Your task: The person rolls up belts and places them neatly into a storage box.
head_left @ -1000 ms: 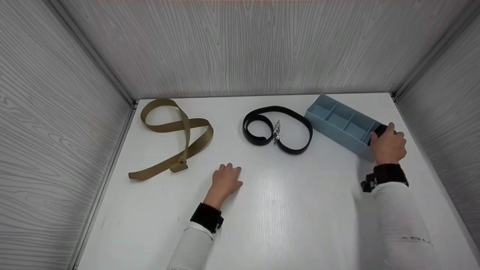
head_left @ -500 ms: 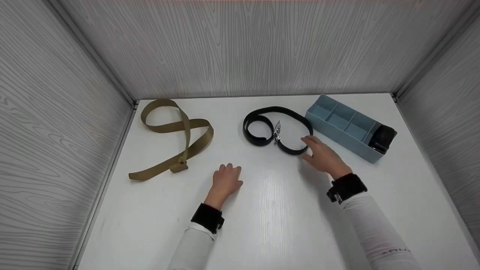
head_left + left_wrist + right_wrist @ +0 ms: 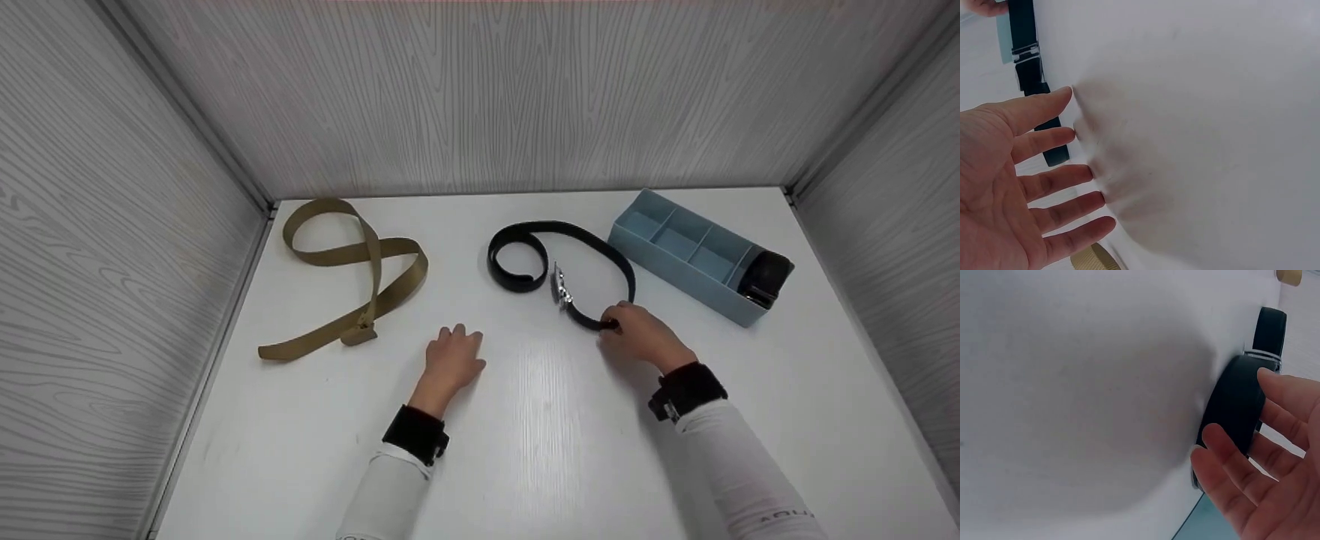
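Observation:
My right hand (image 3: 641,336) pinches the near right part of a black belt (image 3: 600,244) between thumb and fingers. In the right wrist view the black strap (image 3: 1235,396) runs between the thumb and the other fingers. The belt stands on its edge, one end coiled at the left, with a silver buckle (image 3: 561,289) on the other end. My left hand (image 3: 452,362) holds nothing; in the left wrist view its fingers are spread and nearly straight, fingertips at the white tabletop (image 3: 1196,140). It lies between the black belt and a tan webbing belt (image 3: 409,279).
A pale blue divided box (image 3: 679,276) stands slanted at the back right. Its right end compartment holds a rolled black belt (image 3: 766,276); the other compartments show bare bottoms. Wood-grain panels (image 3: 487,97) enclose the table at the back and both sides.
My right hand has left the box's right end, come left to the black belt and gripped it. The belt's near right side and buckle have shifted toward me. The left hand has stayed put.

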The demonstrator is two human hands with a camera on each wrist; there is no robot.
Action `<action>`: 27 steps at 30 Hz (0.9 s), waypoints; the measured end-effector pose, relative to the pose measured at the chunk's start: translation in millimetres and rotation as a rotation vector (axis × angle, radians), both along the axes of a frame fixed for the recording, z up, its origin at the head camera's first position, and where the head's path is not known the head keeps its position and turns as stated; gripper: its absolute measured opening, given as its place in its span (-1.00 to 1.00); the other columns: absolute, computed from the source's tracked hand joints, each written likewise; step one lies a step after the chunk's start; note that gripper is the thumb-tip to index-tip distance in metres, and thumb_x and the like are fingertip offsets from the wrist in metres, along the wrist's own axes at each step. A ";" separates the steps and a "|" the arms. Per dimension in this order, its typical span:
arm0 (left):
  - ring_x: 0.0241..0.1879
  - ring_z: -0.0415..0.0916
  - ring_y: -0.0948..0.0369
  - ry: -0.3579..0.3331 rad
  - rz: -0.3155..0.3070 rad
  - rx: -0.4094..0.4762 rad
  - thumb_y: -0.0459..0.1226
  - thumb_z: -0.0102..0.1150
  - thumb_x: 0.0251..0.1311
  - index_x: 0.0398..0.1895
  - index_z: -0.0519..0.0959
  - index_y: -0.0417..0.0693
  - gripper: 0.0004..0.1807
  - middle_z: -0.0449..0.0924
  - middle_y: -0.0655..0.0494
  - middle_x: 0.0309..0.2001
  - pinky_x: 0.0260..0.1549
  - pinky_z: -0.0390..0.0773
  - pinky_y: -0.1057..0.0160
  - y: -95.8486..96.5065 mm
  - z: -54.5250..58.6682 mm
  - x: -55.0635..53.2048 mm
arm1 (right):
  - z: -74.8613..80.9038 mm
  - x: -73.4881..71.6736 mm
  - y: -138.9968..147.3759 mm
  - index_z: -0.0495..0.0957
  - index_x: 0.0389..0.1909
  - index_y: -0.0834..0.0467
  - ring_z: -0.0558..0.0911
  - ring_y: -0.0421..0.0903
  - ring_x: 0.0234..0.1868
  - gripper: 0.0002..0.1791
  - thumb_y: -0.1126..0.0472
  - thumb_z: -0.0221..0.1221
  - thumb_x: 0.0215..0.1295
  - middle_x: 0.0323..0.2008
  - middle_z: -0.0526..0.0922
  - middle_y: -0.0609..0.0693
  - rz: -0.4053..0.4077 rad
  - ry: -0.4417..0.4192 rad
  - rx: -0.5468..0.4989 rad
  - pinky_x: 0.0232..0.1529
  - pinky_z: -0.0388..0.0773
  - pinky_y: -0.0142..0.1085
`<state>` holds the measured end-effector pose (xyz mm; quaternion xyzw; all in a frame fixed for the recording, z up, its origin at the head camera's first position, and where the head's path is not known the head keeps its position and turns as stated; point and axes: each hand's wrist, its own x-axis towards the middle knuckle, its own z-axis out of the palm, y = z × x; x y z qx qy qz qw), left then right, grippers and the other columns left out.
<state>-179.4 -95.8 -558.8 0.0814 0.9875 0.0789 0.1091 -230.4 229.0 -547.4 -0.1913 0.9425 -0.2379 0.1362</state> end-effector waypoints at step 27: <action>0.42 0.12 0.00 0.079 -0.209 0.006 -0.24 0.11 0.37 0.41 0.31 -0.12 -0.43 0.28 -0.05 0.39 0.21 0.30 -0.10 43.4 15.5 -73.5 | -2.1 19.8 18.0 0.70 -0.31 0.14 0.57 -0.09 -0.32 -0.94 0.25 0.29 0.25 -0.36 0.61 -0.04 -0.064 -0.039 -0.035 -0.24 0.52 -0.12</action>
